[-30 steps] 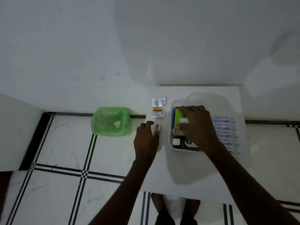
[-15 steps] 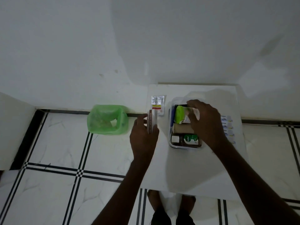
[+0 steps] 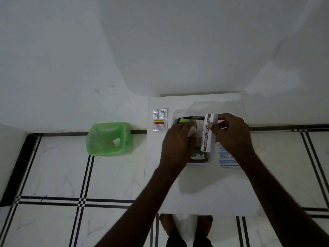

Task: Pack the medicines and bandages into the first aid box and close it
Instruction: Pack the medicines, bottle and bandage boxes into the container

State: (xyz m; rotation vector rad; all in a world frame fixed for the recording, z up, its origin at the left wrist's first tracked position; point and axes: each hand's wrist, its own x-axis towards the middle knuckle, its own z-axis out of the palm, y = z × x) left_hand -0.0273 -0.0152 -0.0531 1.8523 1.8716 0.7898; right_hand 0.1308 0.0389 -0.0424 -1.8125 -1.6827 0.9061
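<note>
a person stands at a small white surface (image 3: 195, 193) set against a wall. the first aid box (image 3: 199, 162), open, sits toward the far edge, already holding several items. the right hand (image 3: 231, 136) grips a long ointment carton (image 3: 208, 133) above the box, apparently to lay it inside. the left hand (image 3: 178, 141) rests in the box, whether clenched cannot be told. a sachet (image 3: 159, 119) lies near the far left corner; bandages (image 3: 227, 158) lie just right of the box, both unpacked.

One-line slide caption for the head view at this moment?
Right hand holds a povidone-iodine ointment carton over the open first aid box; left hand reaches inside.
</note>
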